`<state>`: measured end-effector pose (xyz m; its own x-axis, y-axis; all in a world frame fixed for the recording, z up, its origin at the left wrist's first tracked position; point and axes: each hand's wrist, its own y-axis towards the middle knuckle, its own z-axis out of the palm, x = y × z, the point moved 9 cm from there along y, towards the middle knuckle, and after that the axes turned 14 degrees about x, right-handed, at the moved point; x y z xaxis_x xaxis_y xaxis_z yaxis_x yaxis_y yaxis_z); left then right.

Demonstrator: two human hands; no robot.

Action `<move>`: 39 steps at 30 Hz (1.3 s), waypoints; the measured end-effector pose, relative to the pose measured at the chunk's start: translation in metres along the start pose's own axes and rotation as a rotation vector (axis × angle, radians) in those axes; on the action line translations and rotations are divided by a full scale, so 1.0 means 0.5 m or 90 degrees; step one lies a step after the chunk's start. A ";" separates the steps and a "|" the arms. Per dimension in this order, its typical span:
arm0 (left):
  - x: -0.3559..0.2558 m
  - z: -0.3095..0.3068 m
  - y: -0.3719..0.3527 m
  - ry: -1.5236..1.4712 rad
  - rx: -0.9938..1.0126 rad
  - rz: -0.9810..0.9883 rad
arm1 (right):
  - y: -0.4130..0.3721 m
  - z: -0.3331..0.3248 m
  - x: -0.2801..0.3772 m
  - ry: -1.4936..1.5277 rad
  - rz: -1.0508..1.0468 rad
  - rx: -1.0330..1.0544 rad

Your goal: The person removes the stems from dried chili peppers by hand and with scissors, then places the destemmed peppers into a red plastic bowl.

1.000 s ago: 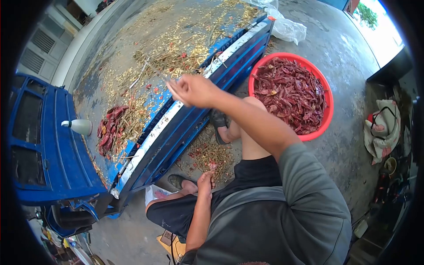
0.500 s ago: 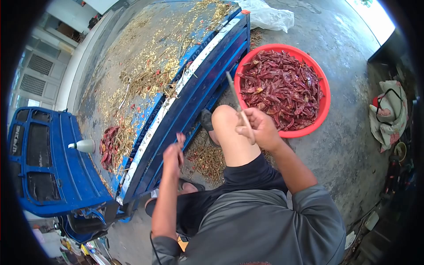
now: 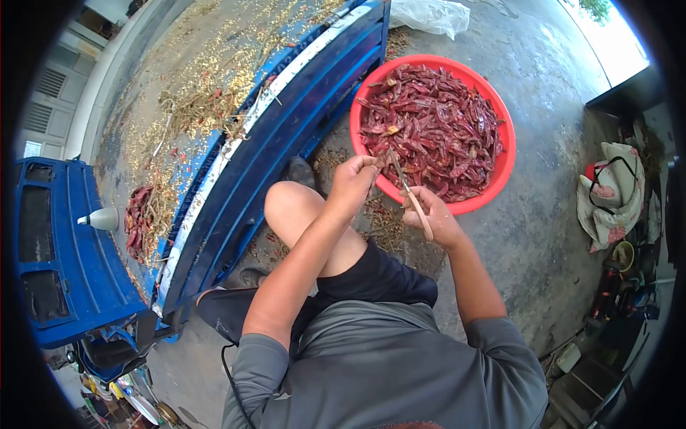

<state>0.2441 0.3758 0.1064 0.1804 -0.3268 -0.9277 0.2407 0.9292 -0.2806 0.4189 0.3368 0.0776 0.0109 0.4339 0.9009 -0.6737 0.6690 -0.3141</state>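
My right hand (image 3: 439,220) is closed around scissors (image 3: 421,213) with tan handles, their grey blades pointing up over the near edge of a red tub (image 3: 509,146). Dried red chillies (image 3: 439,132) fill the tub in a heap. Just left of the blades, my left hand (image 3: 351,184) pinches its fingers together at the tub's near-left rim. Whatever is between those fingertips is too small to make out. The two hands are close but apart.
A blue truck bed (image 3: 286,121) stands at the left, strewn with seeds and stems, plus a small chilli pile (image 3: 138,222) and a pale bottle-shaped object (image 3: 101,219). Plastic sheeting (image 3: 432,16) lies behind the tub. A cloth sack (image 3: 613,193) is at the right.
My left hand has risen from beside the truck bed to the tub's rim, fingers pinched. The scissors in my right hand have come close to it. The view has shifted right.
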 end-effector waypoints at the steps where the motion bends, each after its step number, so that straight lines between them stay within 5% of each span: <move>1: 0.011 0.000 0.003 -0.006 -0.001 -0.005 | -0.002 -0.011 -0.013 0.001 0.006 -0.002; 9: 0.050 -0.009 0.020 0.015 -0.004 -0.027 | 0.007 -0.057 -0.028 -0.102 0.053 -0.002; 11: 0.084 -0.005 0.027 0.013 0.007 -0.026 | 0.022 -0.079 -0.013 -0.295 0.037 -0.030; 15: 0.108 0.001 0.022 0.012 0.010 -0.024 | 0.038 -0.080 0.018 -0.383 0.036 0.003; 25: 0.128 0.006 0.014 0.076 0.005 0.014 | 0.052 -0.093 -0.009 -0.299 0.211 0.050; 39: 0.116 0.016 -0.001 0.168 0.015 0.044 | 0.042 -0.092 -0.027 -0.148 0.153 0.100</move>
<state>0.2622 0.3550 0.0549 -0.0570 -0.2030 -0.9775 0.2594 0.9425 -0.2108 0.4386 0.3726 0.0451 -0.3177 0.4069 0.8565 -0.7421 0.4556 -0.4917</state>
